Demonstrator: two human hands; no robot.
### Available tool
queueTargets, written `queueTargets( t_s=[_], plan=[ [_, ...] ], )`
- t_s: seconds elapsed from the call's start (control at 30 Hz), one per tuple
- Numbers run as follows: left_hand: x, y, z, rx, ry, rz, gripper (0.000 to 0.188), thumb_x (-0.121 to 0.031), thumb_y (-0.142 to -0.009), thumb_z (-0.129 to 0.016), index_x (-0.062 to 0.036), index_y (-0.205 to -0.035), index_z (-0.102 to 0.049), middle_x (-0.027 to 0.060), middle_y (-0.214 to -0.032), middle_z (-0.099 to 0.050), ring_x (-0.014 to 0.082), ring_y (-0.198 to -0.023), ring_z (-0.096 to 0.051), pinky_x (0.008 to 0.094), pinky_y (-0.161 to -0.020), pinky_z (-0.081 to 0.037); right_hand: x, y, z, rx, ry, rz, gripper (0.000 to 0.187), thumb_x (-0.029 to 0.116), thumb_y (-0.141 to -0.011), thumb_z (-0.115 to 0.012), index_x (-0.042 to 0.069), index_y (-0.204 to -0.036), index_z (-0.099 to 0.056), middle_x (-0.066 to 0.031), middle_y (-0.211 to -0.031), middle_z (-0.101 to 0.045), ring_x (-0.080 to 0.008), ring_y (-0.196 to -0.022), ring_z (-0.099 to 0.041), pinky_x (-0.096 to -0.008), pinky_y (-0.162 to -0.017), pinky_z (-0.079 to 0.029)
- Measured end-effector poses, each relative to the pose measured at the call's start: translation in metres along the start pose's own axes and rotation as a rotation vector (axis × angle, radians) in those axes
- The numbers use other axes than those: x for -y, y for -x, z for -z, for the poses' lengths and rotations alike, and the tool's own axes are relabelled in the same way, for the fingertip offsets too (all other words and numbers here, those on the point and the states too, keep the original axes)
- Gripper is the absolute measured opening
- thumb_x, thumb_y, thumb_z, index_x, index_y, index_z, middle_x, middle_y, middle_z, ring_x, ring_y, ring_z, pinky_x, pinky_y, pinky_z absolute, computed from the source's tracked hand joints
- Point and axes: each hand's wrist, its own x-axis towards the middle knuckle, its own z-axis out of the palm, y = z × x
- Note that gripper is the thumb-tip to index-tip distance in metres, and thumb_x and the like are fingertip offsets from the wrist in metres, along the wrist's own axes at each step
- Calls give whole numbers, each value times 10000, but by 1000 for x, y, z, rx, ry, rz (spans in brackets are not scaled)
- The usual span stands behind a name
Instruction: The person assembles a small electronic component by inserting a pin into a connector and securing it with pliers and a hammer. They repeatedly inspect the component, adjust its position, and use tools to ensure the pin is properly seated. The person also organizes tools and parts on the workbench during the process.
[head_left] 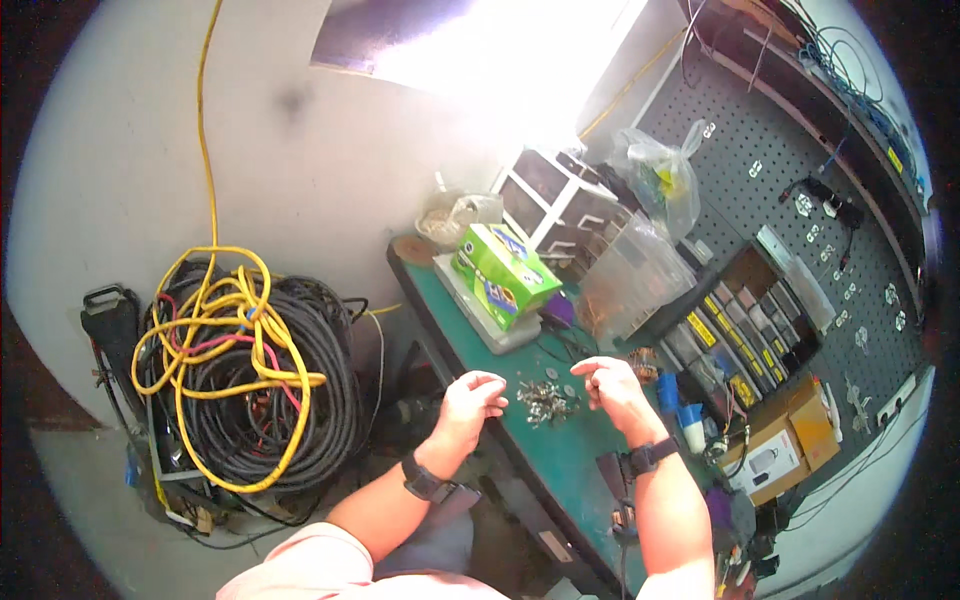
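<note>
While a yellow cord [303,381] lies looped over a coil of black cable [338,400] at the far left, the work itself is at the green-topped table [545,462] to their right. Over the table's near edge hangs the left hand [468,408], a black strap [425,480] on its wrist, its fingers bent toward the thumb; whether a small piece is pinched between them I cannot tell. Beyond it, a green box [500,275] rests on a flat grey case [470,305]. Next comes the heap of small metallic parts [545,402], lying loose on the tabletop between the two hands, with a few flat discs [571,391] just beside it. On its other side is the right hand [614,393], with its fingers partly curled, apart from the heap; any tiny thing within them is too small to make out. Farther right stand a blue-and-white object [692,428], a rack of small bins [740,335] and an open cardboard carton [785,455].

The step in hand looks like handling these pieces singly, both hands poised about the heap. A next move there would call for a light fingertip pinch, without scattering the neighbouring parts.
</note>
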Motion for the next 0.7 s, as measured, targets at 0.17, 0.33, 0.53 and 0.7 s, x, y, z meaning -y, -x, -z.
queueTargets(
  t_s=[0.17, 0.33, 0.53, 0.7],
  plan=[
    [-2, -40, -6, -176, -53, -67, 246, -104, -876, -624, -22, -1106, -597, 66, -976, -630, 153, -756, -613, 296, -620, -511, 23, -63, -9, -174, 414, 61, 315, 286, -889, -593, -4, -968, -690, -88, -879, -672, -223, -753, -606, -359, -699, -503],
    [-10, -74, 5, -330, -117, -75, 399, -95, -881, -599, 5, -1257, -512, 113, -1110, -613, 187, -805, -619, 327, -614, -533, 68, -97, -33, -210, 584, 160, 754, 563, -713, -744, -50, -1133, -617, -226, -1068, -673, -316, -1039, -638, -392, -913, -475],
    [-9, -100, 9, -332, -299, -57, 481, -112, -853, -625, 25, -1292, -483, 130, -1033, -648, 180, -732, -625, 319, -553, -535, 61, -150, -28, -42, 676, 33, 978, 607, -704, -743, -120, -1299, -472, -276, -1291, -547, -343, -1213, -531, -379, -1029, -412],
    [-12, -116, 23, -367, -413, -84, 461, -121, -836, -646, 32, -1248, -507, 136, -957, -664, 191, -678, -637, 321, -507, -531, 62, -167, -42, -48, 801, 31, 825, 537, -706, -780, -75, -1218, -568, -165, -1144, -644, -237, -1047, -595, -311, -901, -463]
  ],
)
